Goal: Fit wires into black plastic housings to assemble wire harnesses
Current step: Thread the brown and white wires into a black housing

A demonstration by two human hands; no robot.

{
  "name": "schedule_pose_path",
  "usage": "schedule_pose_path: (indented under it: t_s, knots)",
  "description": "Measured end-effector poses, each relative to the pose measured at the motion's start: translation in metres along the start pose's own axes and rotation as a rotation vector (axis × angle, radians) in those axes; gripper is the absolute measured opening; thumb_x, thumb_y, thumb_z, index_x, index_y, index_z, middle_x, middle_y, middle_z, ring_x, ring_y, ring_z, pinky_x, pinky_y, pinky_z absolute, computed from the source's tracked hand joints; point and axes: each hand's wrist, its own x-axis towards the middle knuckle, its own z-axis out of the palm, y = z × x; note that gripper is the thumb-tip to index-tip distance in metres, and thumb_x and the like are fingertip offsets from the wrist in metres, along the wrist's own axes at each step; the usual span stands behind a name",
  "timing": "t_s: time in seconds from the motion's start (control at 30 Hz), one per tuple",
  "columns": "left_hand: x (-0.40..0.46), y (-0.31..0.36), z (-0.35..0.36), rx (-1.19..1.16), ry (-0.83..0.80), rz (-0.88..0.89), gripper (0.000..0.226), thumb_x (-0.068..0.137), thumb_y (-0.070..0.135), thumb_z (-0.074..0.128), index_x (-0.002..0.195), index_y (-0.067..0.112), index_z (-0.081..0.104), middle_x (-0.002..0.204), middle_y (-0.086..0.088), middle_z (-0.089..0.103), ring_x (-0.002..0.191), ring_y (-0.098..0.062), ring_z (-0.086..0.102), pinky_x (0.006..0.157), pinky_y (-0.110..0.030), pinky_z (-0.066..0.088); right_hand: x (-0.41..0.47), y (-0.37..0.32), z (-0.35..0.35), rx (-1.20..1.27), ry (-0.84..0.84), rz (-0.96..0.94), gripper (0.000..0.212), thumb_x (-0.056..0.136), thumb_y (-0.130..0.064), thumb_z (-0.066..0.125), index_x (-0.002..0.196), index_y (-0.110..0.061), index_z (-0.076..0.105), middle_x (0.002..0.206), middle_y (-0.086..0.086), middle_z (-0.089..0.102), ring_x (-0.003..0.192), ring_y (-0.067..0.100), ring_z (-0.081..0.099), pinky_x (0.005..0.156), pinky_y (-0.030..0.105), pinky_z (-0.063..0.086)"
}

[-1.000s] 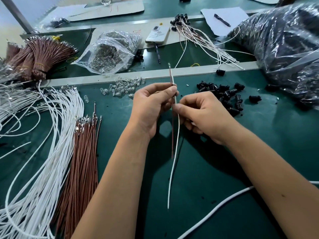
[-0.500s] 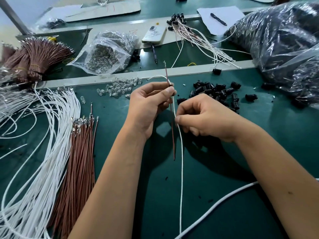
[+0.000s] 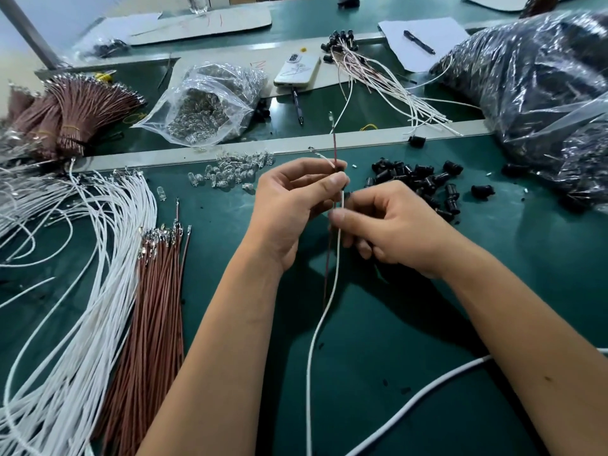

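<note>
Your right hand [image 3: 391, 225] pinches the white wire [image 3: 329, 291] between thumb and forefinger; the other fingers are curled, and anything inside them is hidden. Your left hand [image 3: 289, 205] grips the white wire and a brown wire [image 3: 334, 143] together, tips sticking up above the fingers. Black housings [image 3: 424, 182] lie loose on the worktop [image 3: 427, 324] just beyond your right hand. The far bag's [image 3: 543, 80] contents are hard to make out.

You're getting open mat [image 3: 378, 340] below the hands. Housings [image 3: 424, 187] are crowding your right, LEDs [image 3: 230, 169] sitting ahead-left, wire bundles [image 3: 108, 291] blocking left, cable [image 3: 427, 390] crossing near-right.
</note>
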Motion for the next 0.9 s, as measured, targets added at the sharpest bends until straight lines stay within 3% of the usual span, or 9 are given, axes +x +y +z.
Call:
schedule_pose_path:
  t_s: [0.1,0.3,0.43,0.57,0.8,0.9]
  knots:
    - [-0.0011,0.0003,0.0017,0.009,-0.014,0.012,0.015,0.083,-0.004,0.074,0.085,0.01,0.075,0.094,-0.007,0.076,0.079,-0.02,0.067,0.066,-0.024,0.054,0.0025,0.0011,0.0031,0.049,0.077,-0.012,0.034,0.101,-0.023,0.068,0.081,0.006,0.068,0.068,0.032,0.063,0.047,0.025,0.048,0.037,0.022,0.031]
    - [-0.0021,0.0015,0.0006,-0.001,0.051,0.047,0.016,0.081,-0.002,0.077,0.085,0.014,0.078,0.084,-0.006,0.075,0.082,-0.02,0.066,0.066,-0.021,0.051,0.0019,-0.0016,0.0008,-0.152,-0.086,-0.015,0.033,0.102,-0.02,0.066,0.077,0.0,0.071,0.058,0.006,0.066,0.042,0.014,0.053,0.044,0.02,0.041]
    - [-0.0019,0.002,0.0016,0.013,-0.004,0.046,0.016,0.083,-0.002,0.075,0.089,0.013,0.078,0.089,-0.009,0.076,0.085,-0.021,0.066,0.07,-0.024,0.054,0.0038,0.0016,0.0032,0.031,0.078,-0.018,0.033,0.1,-0.025,0.069,0.079,0.0,0.069,0.059,0.018,0.063,0.039,0.016,0.046,0.037,0.022,0.034]
    - [-0.0026,0.0027,0.0024,-0.006,-0.028,0.021,0.012,0.088,-0.001,0.07,0.097,0.005,0.075,0.089,-0.012,0.075,0.076,-0.019,0.068,0.069,-0.025,0.055,0.0064,0.0043,0.0036,0.114,0.178,-0.041,0.026,0.097,-0.02,0.073,0.078,-0.003,0.07,0.063,0.027,0.061,0.043,0.023,0.045,0.036,0.023,0.034]
    - [-0.0026,0.0042,0.0,0.021,0.016,0.045,0.008,0.085,0.005,0.075,0.092,0.009,0.076,0.084,-0.01,0.075,0.072,-0.019,0.067,0.069,-0.026,0.054,0.0061,0.0036,0.005,0.184,0.211,-0.069,0.022,0.09,-0.02,0.08,0.076,-0.006,0.074,0.056,0.005,0.062,0.039,0.013,0.048,0.034,0.02,0.034]
    - [-0.0032,0.003,0.0016,0.057,0.003,0.044,0.012,0.08,0.008,0.079,0.091,0.01,0.076,0.085,-0.01,0.076,0.075,-0.017,0.069,0.071,-0.026,0.055,0.0053,0.002,0.0046,0.235,0.238,-0.092,0.022,0.087,-0.024,0.081,0.075,-0.007,0.075,0.056,0.005,0.063,0.041,0.014,0.048,0.034,0.02,0.034]
